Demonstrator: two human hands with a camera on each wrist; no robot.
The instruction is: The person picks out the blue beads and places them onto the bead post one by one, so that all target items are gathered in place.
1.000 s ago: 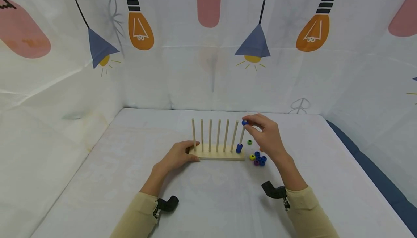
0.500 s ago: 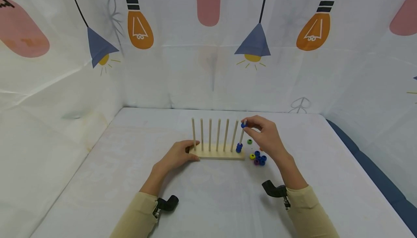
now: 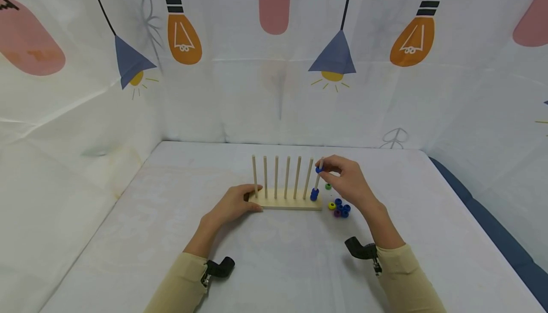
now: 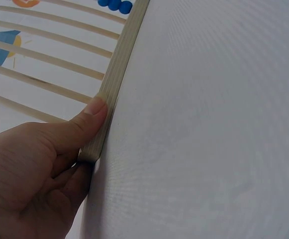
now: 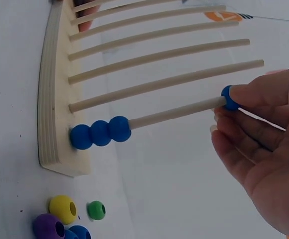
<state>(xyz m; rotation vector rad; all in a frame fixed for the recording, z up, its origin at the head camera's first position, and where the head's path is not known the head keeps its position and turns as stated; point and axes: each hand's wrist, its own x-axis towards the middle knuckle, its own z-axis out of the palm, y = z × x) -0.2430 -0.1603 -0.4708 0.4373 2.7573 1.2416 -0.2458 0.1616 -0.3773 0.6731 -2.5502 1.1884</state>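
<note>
A wooden peg rack [image 3: 284,204] with several upright pegs stands on the table. My left hand [image 3: 233,203] grips its left end, thumb on the front edge of the base, as the left wrist view shows. My right hand [image 3: 348,180] pinches a blue bead [image 5: 229,98] between thumb and fingers. That bead is threaded on the upper part of the rightmost peg [image 5: 179,112]. Lower on the same peg, 3 blue beads [image 5: 100,133] sit stacked against the base. The other pegs hold no beads.
Right of the rack lies a loose group of blue beads [image 3: 345,214], with a yellow bead [image 5: 63,208] and a purple bead [image 5: 48,227]. A green bead [image 5: 96,210] lies a little apart. A patterned white curtain [image 3: 239,94] hangs behind the table.
My right hand has lowered the blue bead from the tip of the rightmost peg to a little way down it. My left hand and the rack have stayed put.
</note>
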